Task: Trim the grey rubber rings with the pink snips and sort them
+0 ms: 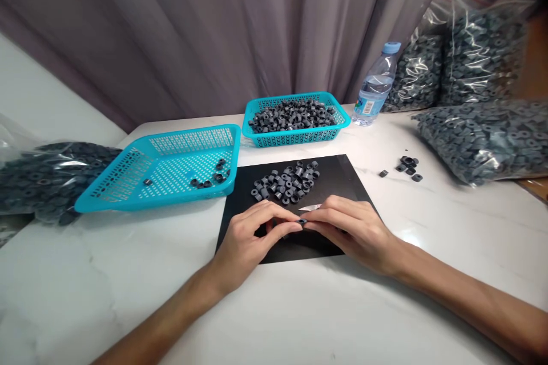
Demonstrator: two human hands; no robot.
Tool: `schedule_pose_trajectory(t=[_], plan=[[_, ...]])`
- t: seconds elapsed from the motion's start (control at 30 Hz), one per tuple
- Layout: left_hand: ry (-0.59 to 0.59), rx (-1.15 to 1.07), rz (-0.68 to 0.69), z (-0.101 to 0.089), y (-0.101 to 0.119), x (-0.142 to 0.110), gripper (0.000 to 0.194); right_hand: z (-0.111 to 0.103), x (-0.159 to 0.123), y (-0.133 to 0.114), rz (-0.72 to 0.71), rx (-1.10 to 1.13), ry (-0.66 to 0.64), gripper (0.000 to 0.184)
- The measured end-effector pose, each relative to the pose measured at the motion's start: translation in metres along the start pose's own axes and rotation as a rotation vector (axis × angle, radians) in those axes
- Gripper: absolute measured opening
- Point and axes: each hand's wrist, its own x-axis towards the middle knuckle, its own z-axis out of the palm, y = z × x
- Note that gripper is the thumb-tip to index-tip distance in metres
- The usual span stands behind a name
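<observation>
Over the black mat (pixel 338 174), my left hand (pixel 252 234) pinches a small dark rubber ring (pixel 302 221) between thumb and forefinger. My right hand (pixel 355 225) is closed and its fingertips meet the same ring from the right. A pointed metal blade (pixel 310 207) sticks out leftward from beneath the right fingers; its handle is hidden. Just beyond both hands lies a loose pile of grey cylindrical rubber pieces (pixel 286 182) with holes, on the mat.
At left a turquoise basket (pixel 145 140) holds a few dark pieces; a fuller turquoise basket (pixel 295 140) stands at the back. A water bottle (pixel 374 88), stuffed plastic bags (pixel 488 140) and a small group of pieces (pixel 410 164) are at right. Another bag (pixel 51 177) lies far left.
</observation>
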Motion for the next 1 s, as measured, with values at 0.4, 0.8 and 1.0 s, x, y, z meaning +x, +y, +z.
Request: schedule_pose_trajectory(t=[0.4, 0.8, 1.0], plan=[[-0.156, -0.166, -0.297, -0.0004, 0.0039, -0.001, 0.021, -0.0033, 0.004, -0.0044, 0.028, -0.013, -0.007, 0.015], [-0.223, -0.219, -0.342, 0.0004, 0.0015, -0.0001, 0.033, -0.0042, 0.0038, -0.0032, 0.125, 0.062, -0.032, 0.015], [-0.222, -0.206, -0.329, 0.0006, 0.0024, -0.0004, 0.034, -0.0058, 0.0056, -0.0035, 0.069, 0.031, -0.099, 0.021]])
